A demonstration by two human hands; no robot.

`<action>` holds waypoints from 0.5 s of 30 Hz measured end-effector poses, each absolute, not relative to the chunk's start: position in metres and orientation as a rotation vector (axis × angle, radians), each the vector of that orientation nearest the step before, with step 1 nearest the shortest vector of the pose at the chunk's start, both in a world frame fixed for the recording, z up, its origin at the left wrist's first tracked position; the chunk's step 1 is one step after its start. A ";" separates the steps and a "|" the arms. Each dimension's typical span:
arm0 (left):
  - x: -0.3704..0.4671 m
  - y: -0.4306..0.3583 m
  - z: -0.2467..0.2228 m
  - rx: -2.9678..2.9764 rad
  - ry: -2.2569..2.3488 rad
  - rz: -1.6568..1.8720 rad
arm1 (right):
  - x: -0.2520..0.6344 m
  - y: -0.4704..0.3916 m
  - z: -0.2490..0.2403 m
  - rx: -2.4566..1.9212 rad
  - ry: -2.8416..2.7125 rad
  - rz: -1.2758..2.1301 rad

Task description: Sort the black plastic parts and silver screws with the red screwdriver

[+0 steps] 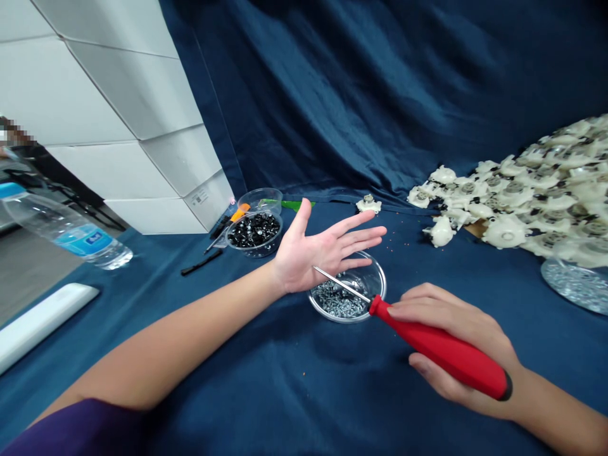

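My left hand (318, 250) is held out palm up with the fingers spread, and nothing lies in it. In my right hand (456, 335) is a red-handled screwdriver (439, 339), gripped round its handle. Its metal shaft points up and left, and the tip appears at the heel of my left palm; whether it touches the skin I cannot tell. Below both hands stands a clear round bowl (381, 285) holding many small silver screws (339, 303). My left hand covers part of that bowl's far side.
A clear tub of black screws (255, 231) stands behind my left wrist, beside an orange-handled tool (240, 212). White plastic parts (506, 231) are heaped at right, near another clear container (577, 285). White boxes (142, 164) and a water bottle (85, 240) are at left.
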State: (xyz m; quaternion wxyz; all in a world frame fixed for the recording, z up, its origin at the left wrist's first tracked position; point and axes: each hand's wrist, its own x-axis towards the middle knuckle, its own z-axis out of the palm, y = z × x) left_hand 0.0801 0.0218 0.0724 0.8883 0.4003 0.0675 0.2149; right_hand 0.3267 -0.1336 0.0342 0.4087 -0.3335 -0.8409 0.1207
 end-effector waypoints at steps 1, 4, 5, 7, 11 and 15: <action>0.080 0.022 0.072 0.834 0.140 0.447 | 0.327 -0.133 0.035 -0.844 -2.119 0.296; 0.080 0.022 0.072 0.838 0.142 0.450 | 0.327 -0.134 0.038 -0.868 -2.111 0.299; 0.080 0.022 0.072 0.839 0.143 0.450 | 0.326 -0.135 0.039 -0.882 -2.107 0.305; 0.080 0.022 0.072 0.837 0.144 0.451 | 0.325 -0.137 0.041 -0.917 -2.088 0.317; 0.079 0.022 0.072 0.822 0.143 0.451 | 0.323 -0.140 0.044 -0.954 -2.027 0.328; 0.079 0.022 0.072 0.819 0.145 0.455 | 0.322 -0.139 0.045 -0.959 -2.014 0.326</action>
